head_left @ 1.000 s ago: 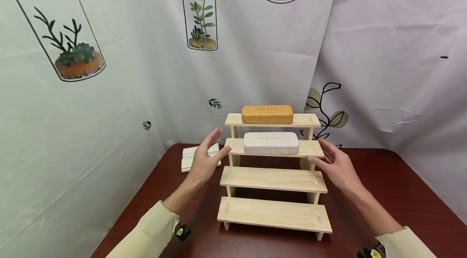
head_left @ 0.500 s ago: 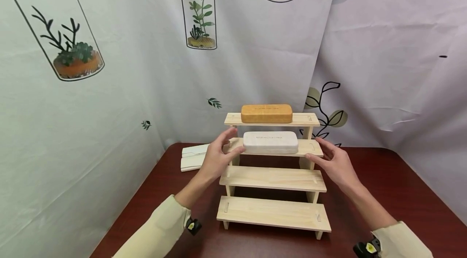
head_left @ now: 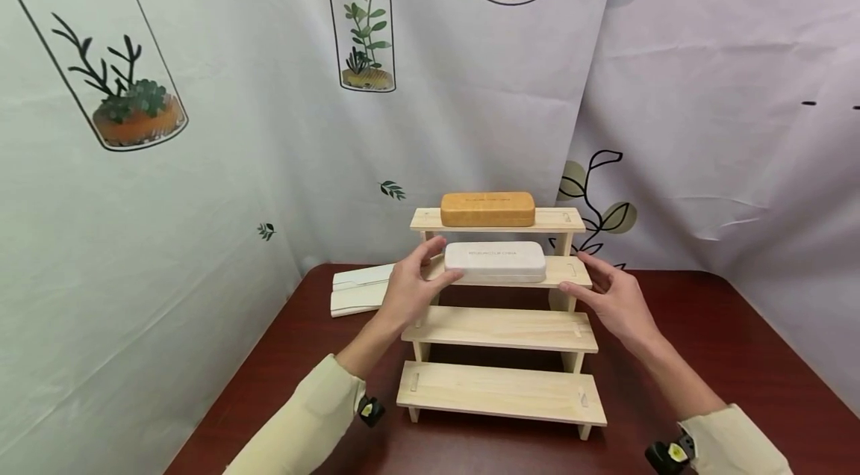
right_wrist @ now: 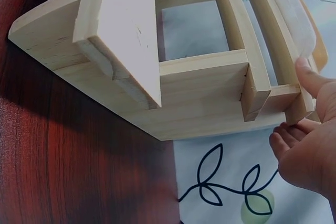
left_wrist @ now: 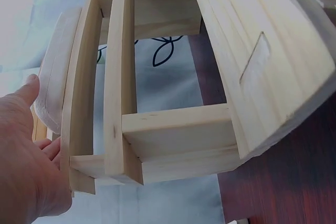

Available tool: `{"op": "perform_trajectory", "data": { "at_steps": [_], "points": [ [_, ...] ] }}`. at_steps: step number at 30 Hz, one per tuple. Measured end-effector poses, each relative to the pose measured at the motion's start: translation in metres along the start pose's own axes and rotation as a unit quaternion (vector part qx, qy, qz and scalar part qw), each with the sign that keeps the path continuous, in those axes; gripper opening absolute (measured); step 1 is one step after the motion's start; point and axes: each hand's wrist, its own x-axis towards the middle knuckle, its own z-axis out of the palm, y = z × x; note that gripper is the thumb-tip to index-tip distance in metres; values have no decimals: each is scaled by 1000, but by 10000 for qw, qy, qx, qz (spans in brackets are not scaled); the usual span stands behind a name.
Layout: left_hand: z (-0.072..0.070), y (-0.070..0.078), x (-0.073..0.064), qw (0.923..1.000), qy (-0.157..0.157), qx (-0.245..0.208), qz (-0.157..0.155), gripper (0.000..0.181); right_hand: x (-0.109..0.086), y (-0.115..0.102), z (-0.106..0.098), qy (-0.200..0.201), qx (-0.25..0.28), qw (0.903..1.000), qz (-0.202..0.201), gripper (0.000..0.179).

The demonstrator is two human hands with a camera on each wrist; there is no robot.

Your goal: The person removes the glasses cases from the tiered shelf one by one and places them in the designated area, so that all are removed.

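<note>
Reddish worktop (head_left: 692, 333) under the rack (head_left: 500, 389), patterned cloth (head_left: 484, 124) behind; hands (head_left: 619, 307), fingers apart, flank it, the left (head_left: 407, 292) part-hiding a white item (head_left: 352, 299).

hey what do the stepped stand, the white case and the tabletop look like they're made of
Stepped stand: wood, probably unvarnished; pale, matte, with visible grain. White case: perhaps plastic or a leather-like covering; smooth, low sheen, rounded edges. Tabletop: reddish-brown wood or wood-look laminate; dark streaks, slight shine.

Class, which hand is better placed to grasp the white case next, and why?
Probably the left hand: its fingers are beside the white case, while bare shelf shows between it and the right hand.
</note>
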Motion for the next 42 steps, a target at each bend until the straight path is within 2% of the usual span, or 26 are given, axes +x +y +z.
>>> {"op": "perform_trajectory", "data": {
  "at_steps": [10, 23, 36, 42],
  "points": [
    [4, 0, -1, 9996, 49, 280, 92, 71, -1, 2, 1, 43, -28, 10000, -72, 79],
    [5, 2, -1, 9975, 3, 711, -7, 72, -2, 3, 2, 56, -76, 9998, -176, 80],
    [6, 0, -2, 9962, 44, 866, 65, 69, -1, 4, 2, 13, -75, 9999, -148, 80],
    [5, 0, -1, 9971, 124, 751, 56, 68, -1, 3, 2, 21, -55, 9999, -131, 80]
  ]
}}
